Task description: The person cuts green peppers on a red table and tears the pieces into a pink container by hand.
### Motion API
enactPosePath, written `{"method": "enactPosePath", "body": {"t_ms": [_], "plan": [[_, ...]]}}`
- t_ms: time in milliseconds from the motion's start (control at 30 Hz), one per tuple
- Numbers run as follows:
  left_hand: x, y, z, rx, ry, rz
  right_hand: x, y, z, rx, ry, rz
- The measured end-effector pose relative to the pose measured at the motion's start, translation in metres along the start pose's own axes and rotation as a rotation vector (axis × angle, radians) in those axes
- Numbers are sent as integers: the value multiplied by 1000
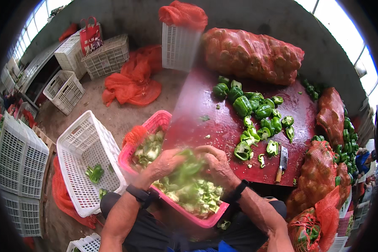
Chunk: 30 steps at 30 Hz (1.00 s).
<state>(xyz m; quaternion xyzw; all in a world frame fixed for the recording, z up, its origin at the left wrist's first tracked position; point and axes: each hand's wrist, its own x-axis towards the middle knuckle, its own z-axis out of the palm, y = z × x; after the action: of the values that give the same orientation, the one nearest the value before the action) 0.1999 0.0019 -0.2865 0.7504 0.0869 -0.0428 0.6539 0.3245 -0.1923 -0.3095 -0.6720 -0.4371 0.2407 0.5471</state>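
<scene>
A blurred green bell pepper (189, 165) is between my hands, above the pink crate (201, 223) that stands between my knees. My left hand (165, 163) holds it from the left. My right hand (219, 163) has its fingers curled against the pepper's right side; blur hides the exact grip. Pale green pepper cores and scraps (204, 195) fill the crate beneath. On the red tabletop (201, 91) lie several whole and cut bell peppers (260, 110). A knife (283, 162) with a wooden handle rests near the table's front edge.
To the left stands a white plastic crate (88, 151) with a few peppers (95, 173) inside. Full red mesh sacks (252, 55) lie at the table's back and right. Empty red netting (135, 82) covers part of the floor. Stacked white crates (22, 157) are at far left.
</scene>
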Motion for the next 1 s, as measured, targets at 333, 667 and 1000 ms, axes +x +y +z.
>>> {"method": "enactPosePath", "body": {"t_ms": [333,667,1000], "plan": [[-3,-28,8,540,208,328,0,-22,1,-297,-12,-330],[-1,-28,15,255,24,18,-14,9,33,-393,-154,-132],[-26,-47,-30,614,237,276,-18,-18,23,49,-410,156]]}}
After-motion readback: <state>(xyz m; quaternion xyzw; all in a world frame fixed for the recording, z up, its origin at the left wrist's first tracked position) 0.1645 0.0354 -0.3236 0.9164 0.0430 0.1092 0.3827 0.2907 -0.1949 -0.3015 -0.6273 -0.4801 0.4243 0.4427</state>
